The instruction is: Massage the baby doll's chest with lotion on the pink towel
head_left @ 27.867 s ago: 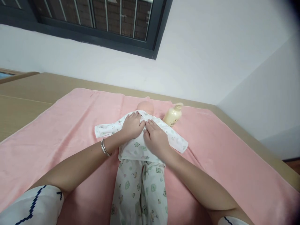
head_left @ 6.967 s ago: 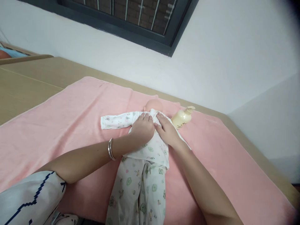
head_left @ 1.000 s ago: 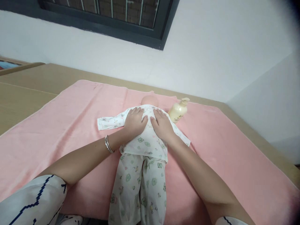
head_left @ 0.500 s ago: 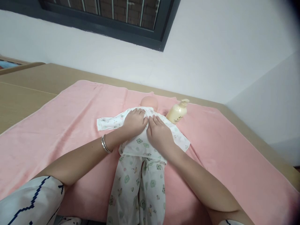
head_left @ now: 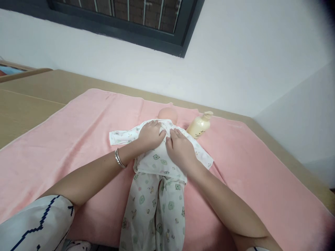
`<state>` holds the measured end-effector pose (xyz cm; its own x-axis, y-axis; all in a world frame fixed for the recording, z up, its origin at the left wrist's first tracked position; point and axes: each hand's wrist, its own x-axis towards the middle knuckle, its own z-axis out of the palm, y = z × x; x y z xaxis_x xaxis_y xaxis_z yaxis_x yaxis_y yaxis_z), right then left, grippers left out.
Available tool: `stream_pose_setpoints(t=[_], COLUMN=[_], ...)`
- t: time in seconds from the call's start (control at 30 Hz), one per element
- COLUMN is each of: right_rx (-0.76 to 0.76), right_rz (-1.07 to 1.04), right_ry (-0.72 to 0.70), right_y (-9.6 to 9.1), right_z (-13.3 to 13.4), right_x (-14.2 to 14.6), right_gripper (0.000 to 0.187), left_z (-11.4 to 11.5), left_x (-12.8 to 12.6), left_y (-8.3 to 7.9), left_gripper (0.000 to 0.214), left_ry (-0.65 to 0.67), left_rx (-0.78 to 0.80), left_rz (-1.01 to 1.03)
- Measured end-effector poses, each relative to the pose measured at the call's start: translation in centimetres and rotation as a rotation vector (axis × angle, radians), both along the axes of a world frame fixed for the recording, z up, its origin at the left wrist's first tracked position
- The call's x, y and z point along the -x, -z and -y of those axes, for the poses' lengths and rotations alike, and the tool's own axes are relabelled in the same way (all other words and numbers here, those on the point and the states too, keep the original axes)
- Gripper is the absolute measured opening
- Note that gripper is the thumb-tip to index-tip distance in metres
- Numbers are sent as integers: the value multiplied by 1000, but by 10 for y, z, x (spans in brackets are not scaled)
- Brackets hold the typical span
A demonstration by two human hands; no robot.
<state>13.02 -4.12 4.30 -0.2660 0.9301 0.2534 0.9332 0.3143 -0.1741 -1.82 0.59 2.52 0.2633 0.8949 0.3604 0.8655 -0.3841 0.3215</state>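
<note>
A baby doll (head_left: 167, 114) lies on a pink blanket (head_left: 89, 150), its head toward the wall. White printed clothes cover it: a long-sleeved top (head_left: 159, 162) and trousers (head_left: 170, 209). My left hand (head_left: 151, 135) rests flat on the left side of the doll's chest, fingers stretched out over the top. On the chest's right side lies my right hand (head_left: 180, 146), palm down with its fingers extended. Both hands touch the cloth and hold nothing. The doll's face is not visible; only the rounded head shows beyond the collar.
A cream pump bottle (head_left: 199, 126) leans beside the doll's right-hand sleeve on the blanket. Beneath the blanket is a wooden surface (head_left: 34, 115), meeting a white wall (head_left: 225, 69). A dark-framed window (head_left: 157, 38) is set above.
My right hand has shifted slightly to the right across the chest, widening the gap between the hands. My left hand stays in nearly the same place.
</note>
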Motion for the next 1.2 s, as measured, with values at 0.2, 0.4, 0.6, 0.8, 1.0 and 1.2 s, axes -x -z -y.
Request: stream_pose_setpoints(t=[0.2,0.4,0.6,0.8,1.0,1.2], right_rx=[45,32,-40,39,90,-71], right_rz=[-64,-62,-13,-96,-241,-296], right_ry=[-6,21,-10,-26,-56,-114], right_y=[-3,5,1,5,14,10], right_z=[-15,-33,1,-18,-40,-20], right_x=[-9,-18,0,-12,-26,-13], right_gripper=[51,60,52,59,70,57], left_z=[12,17,0,2,3,-3], left_x=[-8,-9,0,-3,-5,-3], left_y=[6,-3,-6,8,27,33], left_gripper=[43,37,33,35,39,41], left_ry=[-58,-106,-70,-82,-13,-28], left_rx=[-79,-76,51,-43,-161,-98], left_rz=[-71,-84,16,74,300,418])
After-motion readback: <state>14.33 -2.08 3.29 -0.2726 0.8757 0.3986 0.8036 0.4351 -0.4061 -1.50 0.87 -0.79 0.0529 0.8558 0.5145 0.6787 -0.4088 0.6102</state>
